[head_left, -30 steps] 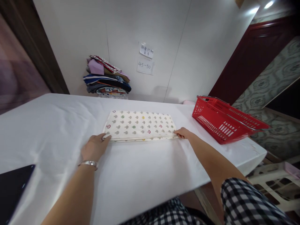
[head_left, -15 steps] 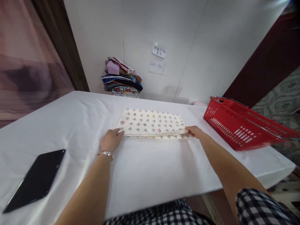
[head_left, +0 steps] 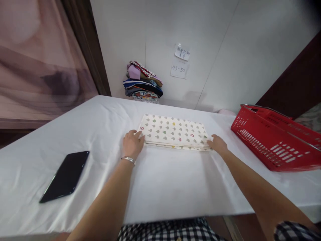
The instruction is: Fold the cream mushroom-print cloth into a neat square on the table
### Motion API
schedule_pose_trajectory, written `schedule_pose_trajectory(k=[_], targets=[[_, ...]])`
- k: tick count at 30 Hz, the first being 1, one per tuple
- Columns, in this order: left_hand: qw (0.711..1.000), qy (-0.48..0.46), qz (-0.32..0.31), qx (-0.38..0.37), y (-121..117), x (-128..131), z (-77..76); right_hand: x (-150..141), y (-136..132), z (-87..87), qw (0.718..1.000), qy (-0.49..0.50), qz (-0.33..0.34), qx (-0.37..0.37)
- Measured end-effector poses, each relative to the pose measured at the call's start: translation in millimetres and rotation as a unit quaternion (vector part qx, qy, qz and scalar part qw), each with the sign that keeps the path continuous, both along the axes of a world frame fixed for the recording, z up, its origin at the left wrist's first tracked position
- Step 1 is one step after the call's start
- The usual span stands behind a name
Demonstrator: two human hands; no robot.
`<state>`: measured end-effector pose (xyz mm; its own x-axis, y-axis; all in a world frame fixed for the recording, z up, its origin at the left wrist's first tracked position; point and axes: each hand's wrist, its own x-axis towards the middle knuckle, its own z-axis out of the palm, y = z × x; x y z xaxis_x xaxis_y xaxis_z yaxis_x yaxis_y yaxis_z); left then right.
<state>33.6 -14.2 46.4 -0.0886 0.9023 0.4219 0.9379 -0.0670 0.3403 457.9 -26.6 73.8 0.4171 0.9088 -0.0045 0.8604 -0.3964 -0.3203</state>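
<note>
Lying folded on the white table (head_left: 175, 187), patterned cloth (head_left: 175, 132) between both hands. Left hand (head_left: 133, 144) and right hand (head_left: 217, 144): fingers slightly parted at its near corners; whether they pinch fabric, cannot tell.

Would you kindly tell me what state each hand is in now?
Left hand: open, fingers at the cloth's left end.
Right hand: open, fingers at its right end.
</note>
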Motion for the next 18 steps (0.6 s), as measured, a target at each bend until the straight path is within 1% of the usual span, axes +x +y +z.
schedule_pose_trajectory(k=[1,3,4,6,8,10,12,15,18], targets=[[0.999,0.012,-0.019,0.029,-1.1,5.1,0.3,-7.7,-1.0,-0.5,0.999,-0.015,0.024,0.021],[0.995,0.024,-0.078,0.059,-2.8,16.6,-0.6,-29.1,-3.1,-4.4,0.992,-0.015,0.107,0.065],[0.991,0.027,-0.112,0.064,-3.1,22.2,-2.0,-42.0,-4.1,-7.5,0.982,-0.004,0.167,0.087],[0.984,0.031,-0.165,0.063,-2.3,31.0,-6.5,-69.5,-4.9,-14.4,0.953,0.032,0.275,0.125],[0.980,0.034,-0.191,0.050,-0.1,35.3,-11.7,-95.6,-3.7,-20.1,0.929,0.059,0.340,0.136],[0.978,0.035,-0.201,0.031,2.7,35.4,-16.1,-116.7,-0.5,-23.7,0.915,0.064,0.375,0.133],[0.977,0.034,-0.208,0.017,5.3,33.5,-19.0,-131.5,3.9,-25.8,0.907,0.056,0.396,0.128],[0.973,0.039,-0.225,0.016,7.8,31.0,-21.7,-143.3,9.8,-28.8,0.895,0.032,0.424,0.135],[0.972,0.039,-0.232,0.017,9.3,31.6,-22.7,-147.7,12.3,-33.8,0.880,0.006,0.446,0.164]])
